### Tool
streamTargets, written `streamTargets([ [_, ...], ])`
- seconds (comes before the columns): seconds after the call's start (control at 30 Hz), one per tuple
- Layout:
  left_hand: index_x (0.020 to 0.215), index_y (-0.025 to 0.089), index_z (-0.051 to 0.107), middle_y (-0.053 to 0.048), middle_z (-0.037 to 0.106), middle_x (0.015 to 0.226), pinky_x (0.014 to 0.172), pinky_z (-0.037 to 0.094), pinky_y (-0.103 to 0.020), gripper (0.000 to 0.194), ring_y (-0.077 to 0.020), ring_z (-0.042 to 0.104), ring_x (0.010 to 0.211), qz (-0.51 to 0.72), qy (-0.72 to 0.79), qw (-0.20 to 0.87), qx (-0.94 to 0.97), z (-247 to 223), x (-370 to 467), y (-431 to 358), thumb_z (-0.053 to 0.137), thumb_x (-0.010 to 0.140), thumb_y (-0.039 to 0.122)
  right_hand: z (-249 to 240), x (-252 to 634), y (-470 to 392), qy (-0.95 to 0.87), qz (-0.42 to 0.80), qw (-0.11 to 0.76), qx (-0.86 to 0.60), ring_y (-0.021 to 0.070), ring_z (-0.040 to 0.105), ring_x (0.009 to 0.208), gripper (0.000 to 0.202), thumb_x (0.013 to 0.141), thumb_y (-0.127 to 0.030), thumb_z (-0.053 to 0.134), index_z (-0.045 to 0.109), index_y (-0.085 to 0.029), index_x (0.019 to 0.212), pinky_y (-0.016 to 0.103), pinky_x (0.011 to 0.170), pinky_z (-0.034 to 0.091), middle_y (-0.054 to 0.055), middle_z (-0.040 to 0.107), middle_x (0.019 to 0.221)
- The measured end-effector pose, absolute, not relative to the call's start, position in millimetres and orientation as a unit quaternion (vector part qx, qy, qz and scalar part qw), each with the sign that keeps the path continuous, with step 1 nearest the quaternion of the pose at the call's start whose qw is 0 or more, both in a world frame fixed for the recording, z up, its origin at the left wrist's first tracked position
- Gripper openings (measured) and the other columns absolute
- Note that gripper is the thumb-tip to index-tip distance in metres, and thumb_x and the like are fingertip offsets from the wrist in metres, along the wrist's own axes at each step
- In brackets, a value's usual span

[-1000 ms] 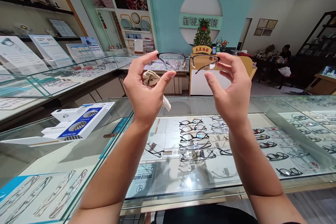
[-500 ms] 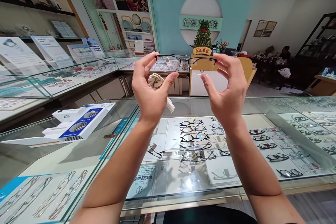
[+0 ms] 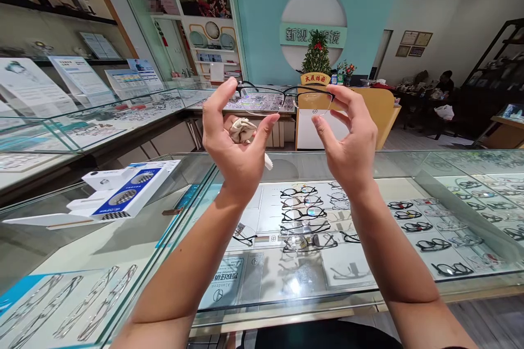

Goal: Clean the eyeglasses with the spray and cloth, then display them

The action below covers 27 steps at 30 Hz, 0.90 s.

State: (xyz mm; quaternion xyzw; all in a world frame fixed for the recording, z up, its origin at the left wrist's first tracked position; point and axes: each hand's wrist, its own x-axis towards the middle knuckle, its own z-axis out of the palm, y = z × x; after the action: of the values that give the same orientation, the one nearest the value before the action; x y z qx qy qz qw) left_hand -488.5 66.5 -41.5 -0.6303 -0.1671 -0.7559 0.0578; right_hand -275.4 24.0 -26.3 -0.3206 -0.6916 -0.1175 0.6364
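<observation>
A pair of eyeglasses (image 3: 290, 95) with dark upper rims and clear lenses is held up level in front of me, above the glass counter. My left hand (image 3: 235, 144) has its index finger at the left end of the frame, with the thumb below the left lens. Tucked in that same palm is a crumpled pale cloth (image 3: 242, 130), its zigzag edge poking out past the wrist. My right hand (image 3: 352, 139) grips the right end by the fingertips, its thumb just under the right lens. The temples are mostly hidden.
Below my arms is a glass display case (image 3: 286, 297) with rows of eyeglasses inside. A white and blue cardboard stand (image 3: 129, 193) rests on the glass at left. Farther back are more glass counters, a wooden reception desk (image 3: 382, 106) with a plant (image 3: 316, 54), and a seated person at right.
The eyeglasses have turned slightly, and the left end has come a little nearer. My left hand has rotated and shows more of the cloth. The right hand has shifted slightly left.
</observation>
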Motion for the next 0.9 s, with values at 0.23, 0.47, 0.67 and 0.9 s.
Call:
streamTargets([
  [0.23,0.154,0.034,0.058,-0.006,0.063,0.160,0.136,0.048,-0.062,0.074,-0.0346,0.052,0.161,-0.753,-0.174,0.088,-0.629,-39.7,-490.0,70.8,0.088,0.092,0.063,-27.6,-274.5,26.5,-0.692,-0.088,0.641,-0.319,0.0376,0.062,0.151,0.053,0.110,-0.042,0.063,0.055,-0.035,0.161,0.065,0.120,0.061,0.012,0.065,0.160],
  [0.47,0.153,0.036,0.056,-0.008,0.061,0.162,0.135,0.047,-0.060,0.081,-0.0372,0.053,0.161,-0.759,-0.190,0.061,-0.620,-41.2,-488.0,80.3,0.094,0.087,0.062,-25.2,-282.1,17.3,-0.686,-0.066,0.656,-0.308,0.0397,0.056,0.156,0.050,0.109,-0.039,0.065,0.057,-0.037,0.158,0.068,0.124,0.057,0.011,0.064,0.161],
  [0.67,0.151,0.037,0.056,-0.009,0.062,0.158,0.135,0.046,-0.060,0.079,-0.0356,0.058,0.157,-0.763,-0.187,0.031,-0.618,-41.3,-487.4,81.3,0.095,0.086,0.061,-24.1,-286.1,12.2,-0.683,-0.100,0.657,-0.302,0.0407,0.057,0.156,0.051,0.109,-0.032,0.062,0.057,-0.038,0.159,0.071,0.125,0.056,0.011,0.066,0.157],
  [0.9,0.148,0.037,0.057,-0.009,0.064,0.156,0.140,0.040,-0.057,0.075,-0.0335,0.059,0.157,-0.774,-0.178,0.042,-0.606,-35.2,-484.8,79.8,0.092,0.088,0.063,-22.3,-289.3,6.9,-0.678,-0.091,0.672,-0.285,0.0386,0.059,0.154,0.049,0.111,-0.040,0.061,0.057,-0.037,0.160,0.069,0.125,0.056,0.011,0.065,0.158],
])
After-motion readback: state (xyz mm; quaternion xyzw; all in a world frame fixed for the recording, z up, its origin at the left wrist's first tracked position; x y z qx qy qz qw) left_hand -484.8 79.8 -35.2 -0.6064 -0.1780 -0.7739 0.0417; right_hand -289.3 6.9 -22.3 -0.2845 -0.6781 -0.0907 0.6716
